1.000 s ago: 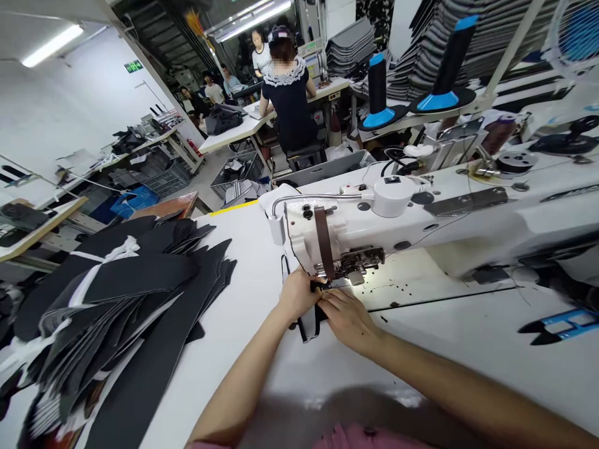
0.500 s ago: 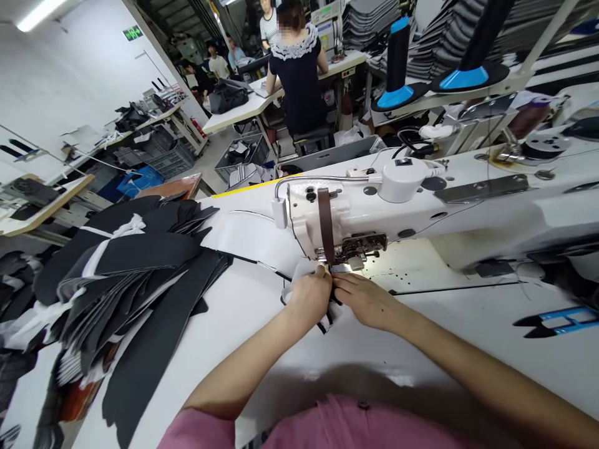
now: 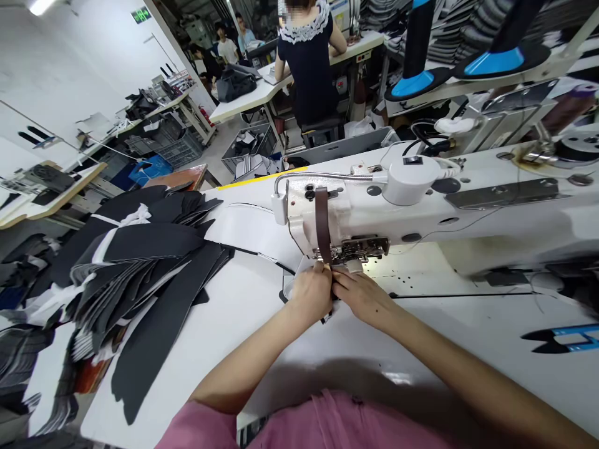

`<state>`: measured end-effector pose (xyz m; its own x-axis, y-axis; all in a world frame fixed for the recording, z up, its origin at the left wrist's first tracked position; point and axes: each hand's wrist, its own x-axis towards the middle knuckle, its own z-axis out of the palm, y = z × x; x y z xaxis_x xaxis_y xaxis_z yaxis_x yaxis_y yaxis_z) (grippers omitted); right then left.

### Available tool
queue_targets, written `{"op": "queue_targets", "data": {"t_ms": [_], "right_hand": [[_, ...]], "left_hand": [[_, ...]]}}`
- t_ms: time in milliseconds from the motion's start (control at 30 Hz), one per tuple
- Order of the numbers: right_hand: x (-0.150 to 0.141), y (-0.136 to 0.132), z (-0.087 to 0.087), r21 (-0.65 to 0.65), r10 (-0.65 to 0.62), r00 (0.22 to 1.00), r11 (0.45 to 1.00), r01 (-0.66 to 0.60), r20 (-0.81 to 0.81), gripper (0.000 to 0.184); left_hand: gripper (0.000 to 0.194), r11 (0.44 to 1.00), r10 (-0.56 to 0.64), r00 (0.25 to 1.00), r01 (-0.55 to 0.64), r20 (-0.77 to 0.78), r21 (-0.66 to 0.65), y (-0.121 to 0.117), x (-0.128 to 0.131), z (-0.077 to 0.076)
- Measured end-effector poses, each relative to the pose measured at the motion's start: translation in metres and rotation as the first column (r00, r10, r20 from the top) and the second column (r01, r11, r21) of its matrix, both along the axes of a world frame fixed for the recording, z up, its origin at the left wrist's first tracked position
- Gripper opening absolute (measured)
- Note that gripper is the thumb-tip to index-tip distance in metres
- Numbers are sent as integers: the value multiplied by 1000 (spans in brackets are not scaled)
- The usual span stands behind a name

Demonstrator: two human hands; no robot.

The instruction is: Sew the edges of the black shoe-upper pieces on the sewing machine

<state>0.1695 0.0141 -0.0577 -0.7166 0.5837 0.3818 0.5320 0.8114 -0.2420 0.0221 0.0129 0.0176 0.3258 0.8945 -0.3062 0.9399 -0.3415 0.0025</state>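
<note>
My left hand (image 3: 312, 290) is closed, its fingers pinching a dark fabric piece (image 3: 326, 317) right at the needle area of a white sewing machine (image 3: 322, 218). Close beside it, my right hand (image 3: 361, 295) has its fingers bent and pressed on the same fabric from the other side. Most of the fabric is hidden under both hands; a small dark end shows below them. A brown strap (image 3: 322, 218) hangs down the front of the machine head to the fingertips. Left of my hand, a thin black-edged strip (image 3: 271, 260) runs across the table.
Tied stacks of dark cut fabric (image 3: 150, 249) cover the table's left side. Blue thread snips (image 3: 561, 338) lie at the right. Black thread cones (image 3: 418, 50) stand behind the machine. A seated person (image 3: 309, 68) works at another table; grey bins (image 3: 344, 144) stand between.
The camera view has shifted slightly. Both hands stay at the needle area, and less of the fabric end shows below them now.
</note>
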Motion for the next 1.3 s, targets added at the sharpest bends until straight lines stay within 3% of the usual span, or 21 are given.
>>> {"op": "queue_targets", "data": {"t_ms": [167, 333, 667, 800, 867, 933, 1000, 1067, 1133, 1233, 1300], "right_hand": [[-7, -11, -1, 101, -78, 997, 992, 77, 3, 19], [-12, -15, -4, 127, -42, 999, 991, 41, 6, 23], [-15, -16, 1, -147, 82, 994, 985, -91, -67, 35], [-18, -17, 1, -114, 85, 991, 989, -97, -100, 33], [-13, -20, 11, -50, 60, 988, 996, -68, -143, 20], [-1, -21, 27, -25, -3, 986, 1000, -1, -167, 20], [18, -18, 43, -3, -117, 973, 993, 119, -197, 22], [39, -10, 51, 70, -238, 937, 962, 263, -255, 13], [55, 0, 44, 131, -292, 917, 933, 335, -272, 12], [60, 6, 25, 100, -281, 946, 949, 299, -161, 13], [58, -3, 23, 93, -277, 947, 951, 294, -160, 10]], "left_hand": [[25, 999, -3, 998, 1, 58, 32, -3, -2, -5], [23, 1000, -6, 998, 4, 67, 28, -3, -2, -9], [23, 995, 16, 995, -26, 100, 98, -3, -16, -17], [22, 995, 33, 986, -49, 162, 92, 3, -21, -17], [25, 995, 25, 986, -41, 167, 94, 4, -22, -17], [32, 993, 16, 988, -34, 153, 111, 5, -22, -18], [37, 992, 8, 990, -26, 142, 126, 5, -22, -20], [39, 991, 6, 990, -24, 138, 129, 4, -22, -23], [40, 992, 11, 991, -27, 131, 125, 4, -23, -25], [43, 993, 16, 993, -30, 121, 114, 5, -25, -26], [43, 993, 1, 991, -17, 132, 118, 6, -26, -24]]}}
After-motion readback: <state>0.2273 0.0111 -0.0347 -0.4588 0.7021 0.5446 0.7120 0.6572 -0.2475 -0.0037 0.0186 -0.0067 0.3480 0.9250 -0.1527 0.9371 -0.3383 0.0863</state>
